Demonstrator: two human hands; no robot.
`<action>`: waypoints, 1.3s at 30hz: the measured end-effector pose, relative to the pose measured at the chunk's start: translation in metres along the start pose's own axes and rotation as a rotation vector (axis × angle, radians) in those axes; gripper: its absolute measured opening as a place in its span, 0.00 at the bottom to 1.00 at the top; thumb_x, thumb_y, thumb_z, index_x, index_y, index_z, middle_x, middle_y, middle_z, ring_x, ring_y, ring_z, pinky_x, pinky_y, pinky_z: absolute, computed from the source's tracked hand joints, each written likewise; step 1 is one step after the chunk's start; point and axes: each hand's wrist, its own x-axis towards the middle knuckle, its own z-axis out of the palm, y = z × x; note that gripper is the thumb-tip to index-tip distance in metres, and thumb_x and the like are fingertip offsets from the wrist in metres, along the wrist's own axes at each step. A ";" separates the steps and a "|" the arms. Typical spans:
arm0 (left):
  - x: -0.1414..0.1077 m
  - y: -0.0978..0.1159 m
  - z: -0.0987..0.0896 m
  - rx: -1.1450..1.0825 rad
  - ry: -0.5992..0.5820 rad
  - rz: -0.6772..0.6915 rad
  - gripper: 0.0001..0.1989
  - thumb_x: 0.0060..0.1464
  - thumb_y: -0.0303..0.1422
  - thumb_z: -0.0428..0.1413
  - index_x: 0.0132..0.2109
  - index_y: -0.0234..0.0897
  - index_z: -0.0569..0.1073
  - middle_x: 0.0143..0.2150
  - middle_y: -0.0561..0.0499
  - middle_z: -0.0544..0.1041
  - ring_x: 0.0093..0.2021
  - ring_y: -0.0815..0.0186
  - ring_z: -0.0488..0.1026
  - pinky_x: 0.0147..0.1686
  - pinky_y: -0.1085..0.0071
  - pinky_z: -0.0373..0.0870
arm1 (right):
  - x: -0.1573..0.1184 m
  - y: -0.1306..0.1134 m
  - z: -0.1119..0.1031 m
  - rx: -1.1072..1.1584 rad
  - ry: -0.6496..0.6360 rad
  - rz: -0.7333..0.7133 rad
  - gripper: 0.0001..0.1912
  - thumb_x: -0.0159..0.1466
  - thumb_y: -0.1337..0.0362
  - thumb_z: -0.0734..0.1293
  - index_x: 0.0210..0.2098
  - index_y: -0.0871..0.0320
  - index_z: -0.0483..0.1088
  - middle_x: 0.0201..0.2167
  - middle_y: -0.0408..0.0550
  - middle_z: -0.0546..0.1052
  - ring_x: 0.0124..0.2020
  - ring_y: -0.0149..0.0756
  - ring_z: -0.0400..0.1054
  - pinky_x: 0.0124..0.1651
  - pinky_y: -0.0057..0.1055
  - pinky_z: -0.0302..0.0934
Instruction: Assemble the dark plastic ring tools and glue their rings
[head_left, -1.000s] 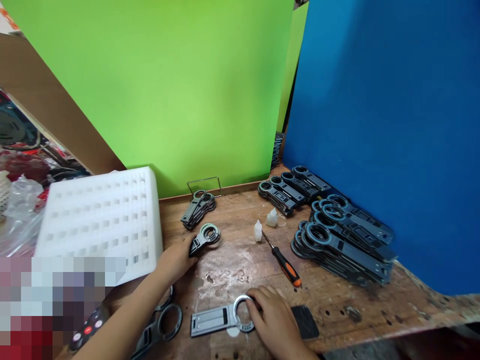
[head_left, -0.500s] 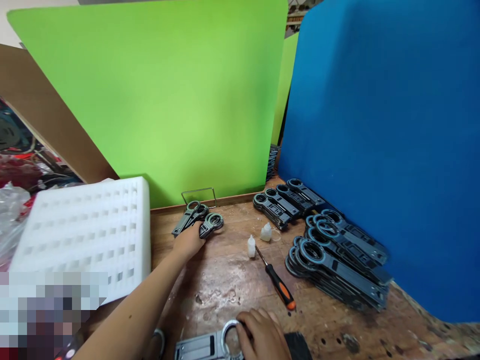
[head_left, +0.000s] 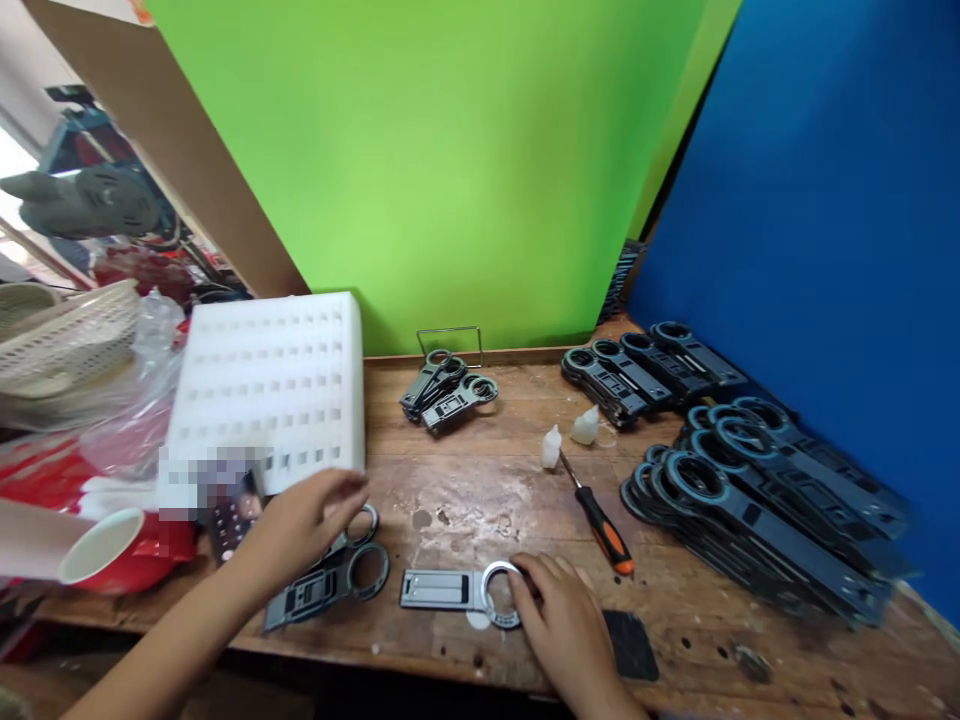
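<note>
My right hand (head_left: 562, 625) rests at the table's front, its thumb and fingers on the ring of a grey ring-ended plate (head_left: 439, 590) lying flat. Hovering over two similar ring-ended plates (head_left: 311, 598) at the front left is my left hand (head_left: 319, 515), fingers apart, with nothing visible in it; part of those plates is hidden under the hand and forearm. Further back, a small pile of the same plates (head_left: 450, 405) lies by a wire frame (head_left: 480, 345).
A screwdriver (head_left: 604, 525) and two small whitish nozzle-tipped pieces (head_left: 551, 448) (head_left: 585, 426) lie mid-table. Stacked plates (head_left: 780, 520) fill the right side. A white foam block (head_left: 262, 390), red cup (head_left: 131, 555) and phone (head_left: 232, 505) stand left. Green (head_left: 450, 180) and blue (head_left: 817, 220) panels bound the table.
My left hand has let go of a ring-ended plate at the back pile and come back toward the front left. My right hand stays at its plate's ring. The view has shifted left and down.
</note>
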 end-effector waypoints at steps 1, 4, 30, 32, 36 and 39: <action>-0.025 -0.014 0.006 0.011 -0.045 -0.008 0.16 0.56 0.45 0.47 0.46 0.45 0.72 0.45 0.52 0.77 0.46 0.61 0.73 0.47 0.66 0.68 | 0.000 0.001 0.001 0.000 -0.004 -0.005 0.11 0.66 0.59 0.57 0.41 0.51 0.70 0.38 0.44 0.76 0.41 0.40 0.67 0.45 0.39 0.53; -0.082 -0.049 0.036 0.080 -0.088 -0.044 0.17 0.53 0.39 0.52 0.51 0.47 0.70 0.52 0.51 0.73 0.51 0.59 0.71 0.51 0.64 0.66 | -0.001 0.003 0.002 -0.006 -0.012 -0.013 0.12 0.66 0.58 0.57 0.41 0.51 0.70 0.38 0.44 0.77 0.42 0.40 0.68 0.45 0.39 0.54; -0.065 -0.079 0.046 0.095 -0.113 -0.118 0.26 0.47 0.28 0.51 0.55 0.38 0.64 0.53 0.43 0.73 0.53 0.56 0.70 0.52 0.62 0.63 | -0.001 0.011 0.011 -0.110 0.067 -0.081 0.17 0.65 0.53 0.56 0.39 0.52 0.73 0.37 0.47 0.79 0.40 0.42 0.72 0.43 0.39 0.63; -0.066 -0.078 0.048 0.093 -0.113 -0.131 0.30 0.47 0.29 0.52 0.59 0.38 0.60 0.56 0.43 0.71 0.55 0.56 0.68 0.53 0.61 0.63 | 0.000 0.012 0.011 -0.122 0.076 -0.097 0.17 0.64 0.53 0.56 0.39 0.52 0.73 0.37 0.46 0.79 0.40 0.41 0.72 0.42 0.38 0.63; -0.058 -0.067 0.046 0.006 -0.069 -0.120 0.29 0.49 0.32 0.52 0.59 0.39 0.61 0.59 0.45 0.69 0.57 0.57 0.67 0.55 0.62 0.62 | 0.000 0.011 0.011 -0.124 0.077 -0.096 0.16 0.64 0.54 0.57 0.39 0.51 0.73 0.36 0.45 0.79 0.39 0.40 0.72 0.41 0.37 0.63; -0.033 -0.045 0.034 -0.090 0.017 -0.068 0.27 0.50 0.34 0.52 0.58 0.41 0.62 0.57 0.47 0.71 0.56 0.59 0.68 0.55 0.63 0.62 | 0.000 0.007 0.009 -0.109 0.070 -0.074 0.14 0.65 0.56 0.57 0.39 0.51 0.73 0.36 0.44 0.79 0.40 0.39 0.72 0.42 0.37 0.62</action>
